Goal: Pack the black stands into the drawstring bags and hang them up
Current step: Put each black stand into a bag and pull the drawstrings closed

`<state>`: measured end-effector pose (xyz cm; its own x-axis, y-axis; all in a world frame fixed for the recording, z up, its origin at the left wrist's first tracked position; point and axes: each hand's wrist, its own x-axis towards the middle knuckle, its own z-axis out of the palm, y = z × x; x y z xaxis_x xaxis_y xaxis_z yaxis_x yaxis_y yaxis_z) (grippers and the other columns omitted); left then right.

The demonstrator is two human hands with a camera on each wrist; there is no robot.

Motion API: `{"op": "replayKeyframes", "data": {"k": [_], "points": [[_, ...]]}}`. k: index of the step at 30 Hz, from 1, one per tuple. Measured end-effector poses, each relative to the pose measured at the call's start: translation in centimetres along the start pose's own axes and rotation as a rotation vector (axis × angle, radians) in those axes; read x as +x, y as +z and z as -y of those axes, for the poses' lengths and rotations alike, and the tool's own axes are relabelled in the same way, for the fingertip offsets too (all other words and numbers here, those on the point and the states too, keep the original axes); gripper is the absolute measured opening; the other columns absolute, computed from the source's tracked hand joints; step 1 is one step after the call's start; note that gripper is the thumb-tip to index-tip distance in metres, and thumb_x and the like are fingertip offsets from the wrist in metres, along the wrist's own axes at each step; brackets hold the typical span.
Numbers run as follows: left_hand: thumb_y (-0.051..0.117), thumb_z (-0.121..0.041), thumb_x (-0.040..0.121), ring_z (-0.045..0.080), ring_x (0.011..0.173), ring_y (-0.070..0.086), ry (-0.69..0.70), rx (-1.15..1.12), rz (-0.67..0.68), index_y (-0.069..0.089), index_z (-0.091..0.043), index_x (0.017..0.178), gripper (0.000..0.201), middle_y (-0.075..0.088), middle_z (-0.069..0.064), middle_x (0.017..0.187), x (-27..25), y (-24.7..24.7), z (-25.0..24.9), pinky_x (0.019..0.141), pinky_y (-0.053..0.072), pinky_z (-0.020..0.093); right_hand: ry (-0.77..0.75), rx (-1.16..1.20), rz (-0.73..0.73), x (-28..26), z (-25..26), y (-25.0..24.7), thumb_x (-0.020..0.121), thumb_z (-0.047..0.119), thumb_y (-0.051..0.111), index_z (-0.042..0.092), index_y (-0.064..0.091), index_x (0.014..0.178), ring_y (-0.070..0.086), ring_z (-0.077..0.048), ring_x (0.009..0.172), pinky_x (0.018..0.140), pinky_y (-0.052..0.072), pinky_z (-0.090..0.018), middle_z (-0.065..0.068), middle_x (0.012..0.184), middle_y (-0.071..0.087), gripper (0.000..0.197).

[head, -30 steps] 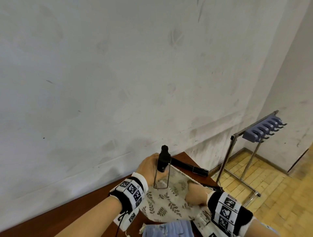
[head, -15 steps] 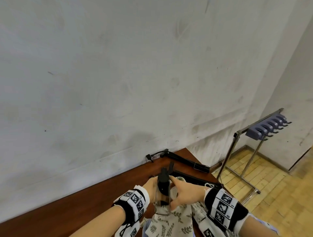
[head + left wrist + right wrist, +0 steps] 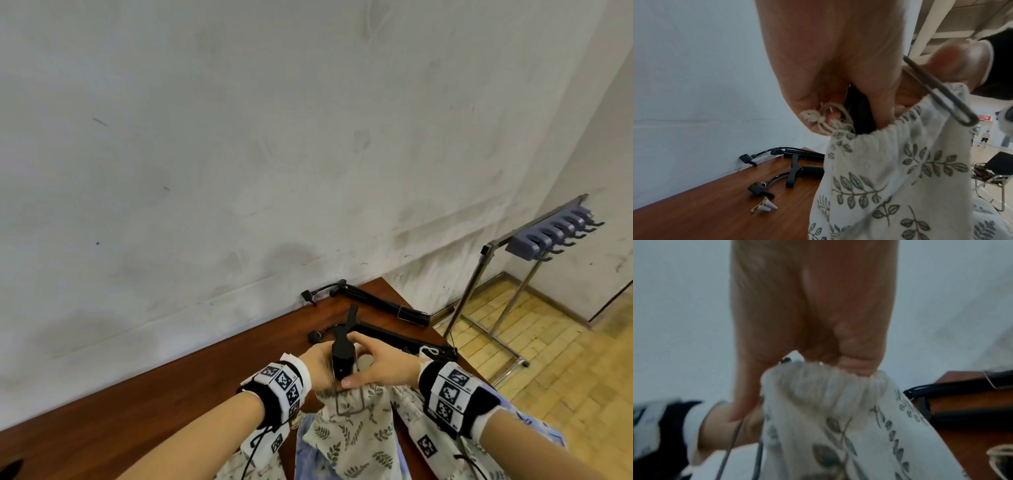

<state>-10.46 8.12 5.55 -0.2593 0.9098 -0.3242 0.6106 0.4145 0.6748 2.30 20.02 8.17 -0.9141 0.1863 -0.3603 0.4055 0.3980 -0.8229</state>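
Observation:
A black stand stands upright with its lower end inside the mouth of a leaf-print drawstring bag. My left hand grips the stand from the left, with the bag's rim and knotted cord under its fingers. My right hand pinches the bag's gathered rim on the right side. The stand's thin wire loop lies outside the cloth, against the bag's front. The bag hangs above the brown table.
Two more black stands lie at the table's far corner by the wall. More leaf-print bags and blue cloth sit under my wrists. A metal rack with purple hooks stands on the floor to the right.
The stand has come down from a raised position into the bag's mouth. My right hand has left the inside of the bag and now pinches its rim beside the stand.

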Motion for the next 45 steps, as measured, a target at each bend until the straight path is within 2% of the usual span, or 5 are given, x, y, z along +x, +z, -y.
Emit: {"op": "replayKeyframes", "data": {"k": [10,13,21,29,45], "points": [[0.057,-0.007,0.088,0.03,0.126,0.04,-0.077,0.38,0.191,0.042,0.001,0.134,0.049,0.05,0.015,0.118,-2.0,-0.3,-0.6,0.091,0.035,0.028,-0.107,0.059,-0.244,0.4,-0.3,0.1,0.071,0.038,0.082,0.038,0.057,0.105,0.067,-0.013,0.07,0.059,0.054,-0.026,-0.005,0.101,0.065,0.043],[0.079,-0.02,0.073,0.029,0.131,0.03,-0.031,0.357,0.19,0.024,-0.01,0.147,0.094,0.023,0.01,0.145,-1.9,-0.3,-0.2,0.104,0.04,0.037,-0.121,0.116,-0.324,0.6,0.2,-0.6,0.082,0.037,0.072,0.047,0.045,0.111,0.066,-0.02,0.058,0.044,0.045,-0.022,-0.009,0.098,0.062,0.041],[0.088,-0.047,0.053,0.016,0.121,0.05,-0.052,-0.089,-0.006,0.048,-0.016,0.13,0.092,0.049,-0.003,0.128,-1.4,-1.1,1.0,0.103,0.042,0.034,-0.051,0.028,-0.187,1.3,-1.8,0.5,0.06,0.047,0.086,0.034,0.048,0.128,0.068,-0.018,0.084,0.081,0.058,-0.042,-0.008,0.097,0.065,0.079],[0.084,-0.027,0.065,0.013,0.089,0.064,-0.072,-0.027,-0.184,0.071,-0.017,0.096,0.034,0.069,-0.004,0.096,-1.3,-2.6,0.8,0.076,0.048,0.023,-0.014,0.105,-0.171,1.5,-1.7,0.1,0.066,0.041,0.084,0.024,0.025,0.149,0.072,-0.021,0.082,0.071,0.061,-0.037,-0.007,0.114,0.058,0.104],[0.064,-0.006,0.079,0.005,0.071,0.062,-0.092,-0.323,-0.645,0.075,-0.017,0.071,0.017,0.067,-0.005,0.074,-1.7,-6.1,-3.1,0.058,0.041,0.004,-0.215,0.362,-0.303,-0.7,3.9,-1.8,0.085,0.025,0.069,0.028,0.042,0.133,0.065,-0.018,0.106,0.087,0.057,-0.038,-0.002,0.117,0.064,0.056]]}}
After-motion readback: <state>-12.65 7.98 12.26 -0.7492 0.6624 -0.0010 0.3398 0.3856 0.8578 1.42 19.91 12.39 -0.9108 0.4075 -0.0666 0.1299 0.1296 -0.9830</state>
